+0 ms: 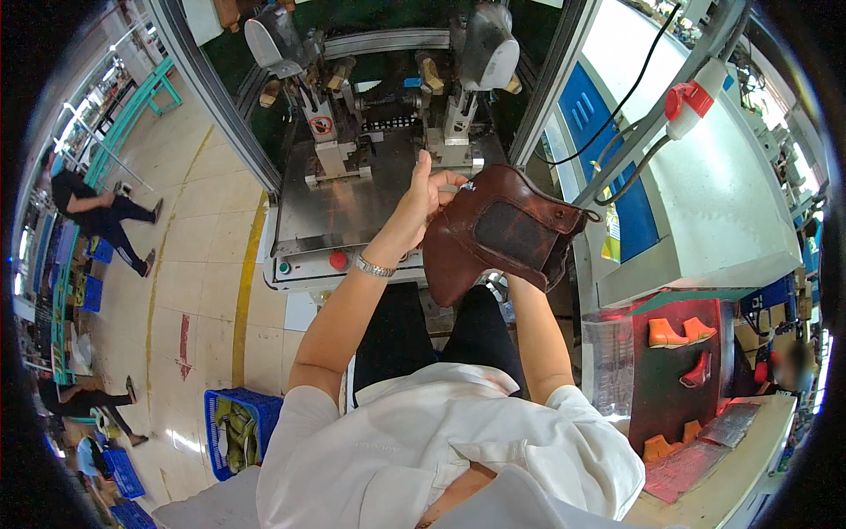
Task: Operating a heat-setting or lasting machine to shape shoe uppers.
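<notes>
A dark brown leather ankle boot upper (458, 234), with a dark elastic side panel and a pull loop, is held up in front of me. Its opening faces right. My left hand (429, 196) grips its left edge; the fingers curl against the leather while the thumb sticks up. A small whitish-blue scrap (468, 186) shows at those fingertips. From below, my right forearm (534, 331) runs up behind the upper, which hides the right hand and its fingers. The upper rests on that hidden hand. A metal-banded watch (376, 267) is on my left wrist.
Ahead stands a framed machine with two upright heads (322, 132) over a metal bed (339, 213); a red button (338, 260) sits on its front edge. Orange shoe pieces (667, 333) lie on a red-lit conveyor (656, 388) at right. A blue basket (242, 394) stands left. People are farther left.
</notes>
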{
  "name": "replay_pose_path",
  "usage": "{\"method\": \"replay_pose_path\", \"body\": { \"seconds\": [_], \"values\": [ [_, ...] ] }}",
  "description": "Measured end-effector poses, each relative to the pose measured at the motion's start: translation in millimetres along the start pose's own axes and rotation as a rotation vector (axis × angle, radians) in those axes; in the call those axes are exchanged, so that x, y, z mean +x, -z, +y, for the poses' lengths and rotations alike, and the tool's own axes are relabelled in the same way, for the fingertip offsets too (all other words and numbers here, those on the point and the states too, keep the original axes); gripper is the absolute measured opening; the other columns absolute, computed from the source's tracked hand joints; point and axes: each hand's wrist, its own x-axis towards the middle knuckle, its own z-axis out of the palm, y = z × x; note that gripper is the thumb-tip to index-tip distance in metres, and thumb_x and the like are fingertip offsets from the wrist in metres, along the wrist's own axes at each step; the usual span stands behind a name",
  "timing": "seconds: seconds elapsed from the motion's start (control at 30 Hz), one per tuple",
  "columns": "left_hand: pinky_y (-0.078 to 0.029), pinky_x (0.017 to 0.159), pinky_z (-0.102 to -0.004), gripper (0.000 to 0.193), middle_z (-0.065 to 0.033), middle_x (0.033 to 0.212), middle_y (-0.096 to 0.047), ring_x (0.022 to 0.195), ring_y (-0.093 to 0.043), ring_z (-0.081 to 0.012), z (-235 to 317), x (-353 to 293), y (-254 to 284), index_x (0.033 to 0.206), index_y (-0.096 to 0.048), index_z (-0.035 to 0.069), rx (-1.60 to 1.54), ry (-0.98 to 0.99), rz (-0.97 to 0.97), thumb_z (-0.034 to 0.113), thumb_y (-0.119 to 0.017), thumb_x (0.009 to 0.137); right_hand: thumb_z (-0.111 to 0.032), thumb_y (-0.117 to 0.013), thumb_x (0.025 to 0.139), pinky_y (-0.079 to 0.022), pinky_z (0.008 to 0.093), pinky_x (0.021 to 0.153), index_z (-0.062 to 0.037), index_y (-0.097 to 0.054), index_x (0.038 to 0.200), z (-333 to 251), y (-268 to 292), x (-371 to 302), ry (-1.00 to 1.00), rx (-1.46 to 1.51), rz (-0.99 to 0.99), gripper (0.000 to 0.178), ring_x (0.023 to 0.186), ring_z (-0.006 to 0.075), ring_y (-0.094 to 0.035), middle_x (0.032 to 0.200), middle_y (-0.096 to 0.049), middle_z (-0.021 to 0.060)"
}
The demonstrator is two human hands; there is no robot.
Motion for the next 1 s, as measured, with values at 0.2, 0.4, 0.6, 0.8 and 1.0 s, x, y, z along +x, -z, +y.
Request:
{"method": "replay_pose_path", "body": {
  "seconds": [0.2,0.4,0.6,0.8,1.0],
  "values": [
    [-0.045,0.082,-0.0347,0.064,-0.0129,0.102,-0.061,0.092,-0.059,-0.0190,-16,-13,32,0.116,-0.047,0.003,0.301,-0.270,0.242,0.058,-0.026,0.090,-0.029,-0.049,0.087,-0.046,0.0414,0.078,-0.0077,-0.054,0.107,-6,27,-10,-0.048,0.023,-0.078,0.030,0.089,0.0240,-0.055,0.096,-0.056,0.0097],
    [-0.038,0.089,-0.0363,0.043,-0.0150,0.105,-0.058,0.102,-0.052,-0.0260,-70,-103,250,0.110,-0.053,0.002,0.583,-0.649,1.482,0.039,-0.048,0.089,-0.025,-0.045,0.089,-0.042,0.0364,0.076,-0.0081,-0.056,0.101,-49,73,3,-0.093,0.063,-0.309,0.023,0.082,0.0190,-0.053,0.085,-0.055,0.0048],
    [-0.010,0.099,-0.0591,0.075,-0.0126,0.133,-0.033,0.126,-0.022,-0.0322,-132,-221,344,0.132,-0.033,0.013,-0.582,-0.205,1.445,0.057,-0.058,0.076,-0.021,-0.044,0.089,-0.035,0.0314,0.073,-0.0088,-0.057,0.091,-41,102,8,-0.034,0.190,-0.389,0.018,0.072,0.0138,-0.047,0.072,-0.048,0.0002],
    [-0.036,0.088,-0.0572,0.068,-0.0123,0.122,-0.044,0.112,-0.041,-0.0275,-152,-199,350,0.129,-0.038,0.015,-0.558,-0.168,1.310,0.053,-0.059,0.077,-0.020,-0.046,0.087,-0.033,0.0316,0.073,-0.0084,-0.058,0.085,-14,103,18,-0.049,0.290,-0.362,0.017,0.070,0.0123,-0.046,0.069,-0.047,-0.0003],
    [-0.047,0.066,-0.0262,0.033,0.0029,0.086,-0.053,0.075,-0.050,-0.0085,-175,-201,343,0.113,-0.055,0.009,-0.081,-0.272,1.259,0.032,-0.048,0.090,-0.024,-0.051,0.084,-0.036,0.0335,0.075,-0.0059,-0.057,0.093,-13,128,15,-0.045,0.141,-0.283,0.021,0.076,0.0142,-0.049,0.078,-0.052,0.0007]
  ]
}}
